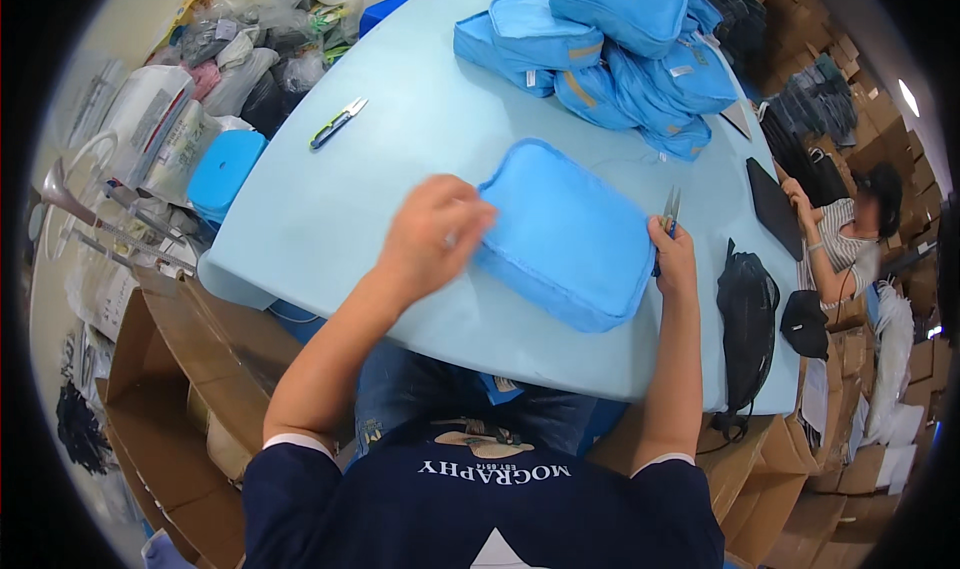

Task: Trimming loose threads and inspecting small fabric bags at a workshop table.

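Note:
A bright blue fabric pouch (570, 229), boxy with rounded corners, lies on the table in front of me. My right hand (675, 254) is closed around a pair of thread snips (671, 209), blades pointing away from me, and its fingers rest against the pouch's right edge. At the pouch's left edge is my left hand (435, 234), slightly blurred, its fingers curled together; whether a thread or a bit of cloth is between them cannot be made out. A second pair of snips with green-and-dark handles (338, 124) lies farther off to the left.
Several blue pouches (615, 49) are heaped at the table's far right. A black bag (748, 319) lies on the right side of the light blue table (400, 99). Cardboard boxes (190, 369) flank me. Another person (850, 229) sits beyond the right edge.

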### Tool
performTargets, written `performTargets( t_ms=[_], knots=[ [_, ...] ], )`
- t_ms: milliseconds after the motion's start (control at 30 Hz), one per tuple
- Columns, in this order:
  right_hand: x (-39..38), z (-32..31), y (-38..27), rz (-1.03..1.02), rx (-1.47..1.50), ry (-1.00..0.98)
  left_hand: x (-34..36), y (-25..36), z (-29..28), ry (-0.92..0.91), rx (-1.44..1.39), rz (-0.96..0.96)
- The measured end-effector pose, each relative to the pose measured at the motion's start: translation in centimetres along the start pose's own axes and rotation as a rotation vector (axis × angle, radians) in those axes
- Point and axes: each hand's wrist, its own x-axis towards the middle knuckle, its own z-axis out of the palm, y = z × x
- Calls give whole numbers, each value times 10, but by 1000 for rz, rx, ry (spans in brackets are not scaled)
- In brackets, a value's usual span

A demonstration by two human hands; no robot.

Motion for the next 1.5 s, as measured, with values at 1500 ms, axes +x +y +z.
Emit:
performTargets(
  t_ms=[1500],
  knots=[
    [-151,82,-64,-633,-1086,-312,-7,20,48,-465,-215,-151]
  ],
)
